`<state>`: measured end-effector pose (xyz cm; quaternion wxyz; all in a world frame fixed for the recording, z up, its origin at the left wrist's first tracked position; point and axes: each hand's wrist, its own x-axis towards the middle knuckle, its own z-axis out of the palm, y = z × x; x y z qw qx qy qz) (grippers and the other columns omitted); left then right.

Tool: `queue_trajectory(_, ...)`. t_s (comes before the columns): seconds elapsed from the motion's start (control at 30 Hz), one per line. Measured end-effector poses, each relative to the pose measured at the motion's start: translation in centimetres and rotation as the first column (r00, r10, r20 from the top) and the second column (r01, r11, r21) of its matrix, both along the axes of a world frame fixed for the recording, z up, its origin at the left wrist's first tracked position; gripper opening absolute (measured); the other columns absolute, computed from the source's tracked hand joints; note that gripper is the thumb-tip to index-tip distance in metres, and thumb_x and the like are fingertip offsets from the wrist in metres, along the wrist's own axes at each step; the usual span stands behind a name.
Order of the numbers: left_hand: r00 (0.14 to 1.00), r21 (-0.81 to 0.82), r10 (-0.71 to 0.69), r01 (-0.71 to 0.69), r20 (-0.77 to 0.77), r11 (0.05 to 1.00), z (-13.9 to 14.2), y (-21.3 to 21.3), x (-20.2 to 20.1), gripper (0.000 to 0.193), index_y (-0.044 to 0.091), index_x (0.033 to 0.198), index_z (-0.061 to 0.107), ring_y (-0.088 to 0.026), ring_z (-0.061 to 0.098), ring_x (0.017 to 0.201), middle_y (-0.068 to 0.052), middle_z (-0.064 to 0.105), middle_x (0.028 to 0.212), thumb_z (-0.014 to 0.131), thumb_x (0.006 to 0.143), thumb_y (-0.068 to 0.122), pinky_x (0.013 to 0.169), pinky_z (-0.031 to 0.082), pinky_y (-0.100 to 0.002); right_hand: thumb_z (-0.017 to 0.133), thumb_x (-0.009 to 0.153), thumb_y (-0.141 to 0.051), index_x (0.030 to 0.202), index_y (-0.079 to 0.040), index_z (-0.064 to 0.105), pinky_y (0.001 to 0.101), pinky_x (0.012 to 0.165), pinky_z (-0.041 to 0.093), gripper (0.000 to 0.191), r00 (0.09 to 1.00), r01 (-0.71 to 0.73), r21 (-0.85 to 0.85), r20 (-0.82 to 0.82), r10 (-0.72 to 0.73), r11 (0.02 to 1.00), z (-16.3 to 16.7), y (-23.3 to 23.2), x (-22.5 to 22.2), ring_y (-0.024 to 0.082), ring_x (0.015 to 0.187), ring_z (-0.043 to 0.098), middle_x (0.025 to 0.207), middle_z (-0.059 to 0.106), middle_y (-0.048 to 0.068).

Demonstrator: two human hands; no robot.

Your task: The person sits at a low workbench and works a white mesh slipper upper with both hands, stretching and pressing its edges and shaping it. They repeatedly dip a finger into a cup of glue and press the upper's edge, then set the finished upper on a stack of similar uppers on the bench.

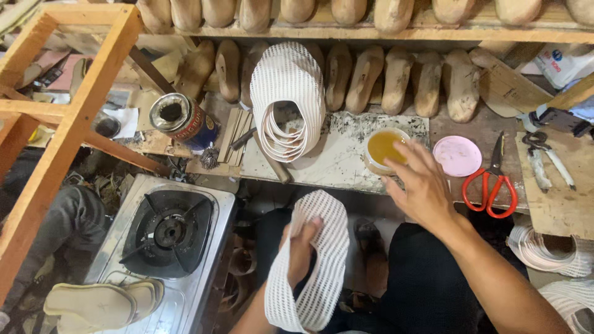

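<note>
My left hand (301,250) is inside a white perforated shoe upper (315,260) and grips it low in the middle of the view. My right hand (421,182) reaches with spread fingers over a small white bowl of yellow glue (382,148) on the marble slab (337,161); its fingertips are at the bowl's rim. A stack of similar white uppers (288,99) stands upright on the slab behind it.
A pink lid (456,156) and red-handled scissors (492,179) lie right of the bowl. A tin can (182,120) and a gas stove (167,232) with pale soles (99,303) are at left. Wooden shoe lasts (396,77) line the shelves. A wooden frame (62,117) stands far left.
</note>
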<state>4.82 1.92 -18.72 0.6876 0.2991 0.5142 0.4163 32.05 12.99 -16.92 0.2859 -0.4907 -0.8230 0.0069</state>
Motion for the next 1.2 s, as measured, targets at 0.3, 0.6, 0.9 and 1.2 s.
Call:
queue_trajectory(0.3, 0.815, -0.100, 0.208, -0.184, 0.541, 0.978, -2.5, 0.3, 0.5, 0.034, -0.006, 0.125, 0.062, -0.025, 0.069, 0.105, -0.016, 0.072, 0.115, 0.056, 0.093, 0.004, 0.096, 0.054, -0.040, 0.079, 0.080, -0.028, 0.121, 0.001, 0.073, 0.0546, 0.117, 0.036, 0.051, 1.000, 0.008, 0.075, -0.015, -0.007, 0.997, -0.5, 2.5, 0.7, 0.047, 0.149, 0.036, 0.160, 0.041, 0.025)
queue_trajectory(0.6, 0.676, -0.106, 0.134, -0.082, 0.725, 0.991, -3.0, 0.6, 1.4, 0.034, -0.009, 0.127, 0.060, -0.028, 0.068, 0.109, -0.019, 0.070, 0.118, 0.052, 0.095, 0.003, 0.100, 0.054, -0.043, 0.074, 0.080, -0.013, 0.118, -0.006, 0.070, 0.0507, 0.121, 0.035, 0.039, 0.931, -0.263, -0.080, -0.282, 0.231, 0.961, 0.2, -5.3, -2.1, 0.041, 0.148, 0.037, 0.158, 0.038, 0.022)
queue_trajectory(0.9, 0.677, -0.044, 0.031, 0.003, 0.735, 0.999, -1.6, 0.1, 2.2, 0.036, -0.007, 0.132, 0.058, -0.026, 0.069, 0.107, -0.018, 0.070, 0.120, 0.052, 0.097, 0.003, 0.098, 0.055, -0.041, 0.065, 0.079, 0.007, 0.129, -0.014, 0.069, 0.0559, 0.125, 0.031, 0.055, 0.938, -0.275, 0.087, -0.193, 0.287, 0.958, -0.3, -5.4, -2.8, 0.044, 0.153, 0.029, 0.160, 0.034, 0.022)
queue_trajectory(1.2, 0.742, 0.081, -0.085, 0.041, 0.665, 0.996, -1.7, -0.1, 1.7, 0.036, -0.007, 0.133, 0.058, -0.025, 0.069, 0.109, -0.018, 0.070, 0.122, 0.052, 0.098, 0.001, 0.098, 0.055, -0.040, 0.066, 0.080, 0.008, 0.129, -0.021, 0.070, 0.0536, 0.127, 0.031, 0.056, 0.922, -0.319, 0.114, -0.192, 0.336, 0.941, 0.6, -5.1, -3.4, 0.042, 0.153, 0.029, 0.159, 0.036, 0.019)
